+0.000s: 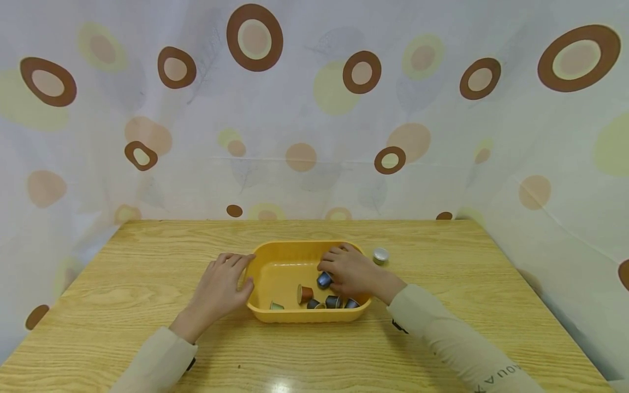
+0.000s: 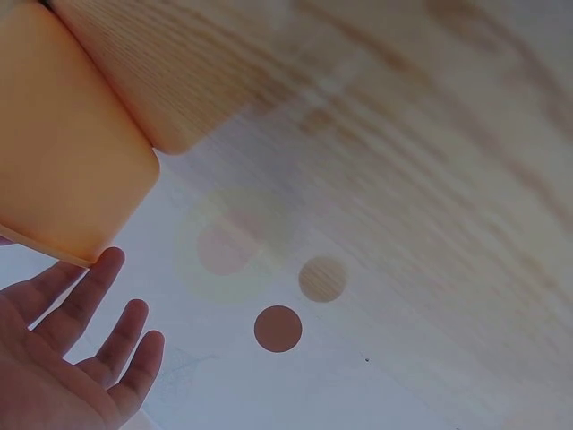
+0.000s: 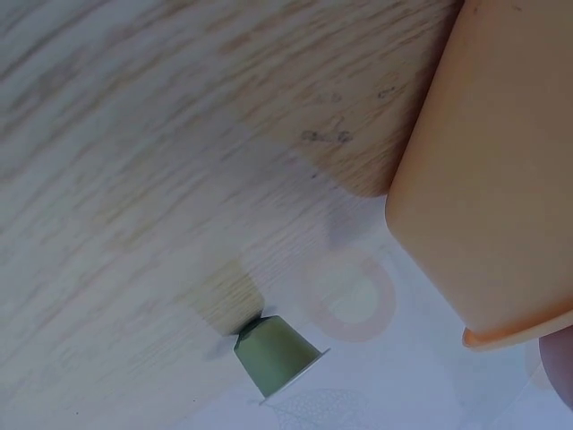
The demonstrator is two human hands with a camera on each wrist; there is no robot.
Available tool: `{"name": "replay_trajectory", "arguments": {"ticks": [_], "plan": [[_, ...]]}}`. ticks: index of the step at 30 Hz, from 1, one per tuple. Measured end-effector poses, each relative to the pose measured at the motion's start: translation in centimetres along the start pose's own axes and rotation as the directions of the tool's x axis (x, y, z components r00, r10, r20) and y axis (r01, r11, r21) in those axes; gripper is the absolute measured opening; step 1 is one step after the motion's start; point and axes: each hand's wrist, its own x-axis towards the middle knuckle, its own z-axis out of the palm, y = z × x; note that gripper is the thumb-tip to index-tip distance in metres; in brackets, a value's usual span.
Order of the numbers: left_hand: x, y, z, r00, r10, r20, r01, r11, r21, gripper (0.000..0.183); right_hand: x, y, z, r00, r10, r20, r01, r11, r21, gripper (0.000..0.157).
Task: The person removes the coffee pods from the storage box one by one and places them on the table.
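Spotted cloth (image 1: 295,120) is hanging behind the wood table (image 1: 295,357) and along both of its sides. Before you, a yellow bin (image 1: 290,273) is sitting on the wood, with 6 pods showing inside it. You are spreading your left hand (image 1: 223,284) at the bin's left end, fingers fairly straight; 1 fingertip at least is touching the rim from outside. You are bending your right hand (image 1: 356,273) over the bin's right half, where a blue pod (image 1: 323,281) is showing between fingers and thumb; whether you are gripping it, you cannot tell from these views. An orange pod (image 1: 305,295) is lying on its side just left of it, and 3 dark pods (image 1: 333,302) are lying along the near wall to the right. A pale green pod (image 1: 277,307) is lying near the left front corner, partly hidden. Outside, beyond your right wrist, 1 green pod (image 3: 276,356) is standing lid up on the table.
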Motion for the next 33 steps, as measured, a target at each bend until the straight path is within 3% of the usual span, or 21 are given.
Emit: {"name": "replay_trajectory", "arguments": {"ticks": [22,33], "plan": [[0.0,0.1,-0.1,1.0,-0.01,0.016,0.01,1.0,-0.001,0.042,-0.1,-0.2,-0.4,1.0,0.0,-0.012,0.0,1.0,-0.003,0.023],[0.0,0.0,0.0,1.0,-0.005,0.008,0.005,1.0,0.004,0.042,-0.3,-0.1,-1.4,0.999,0.037,-0.002,-0.036,0.993,0.116,0.016]]}}
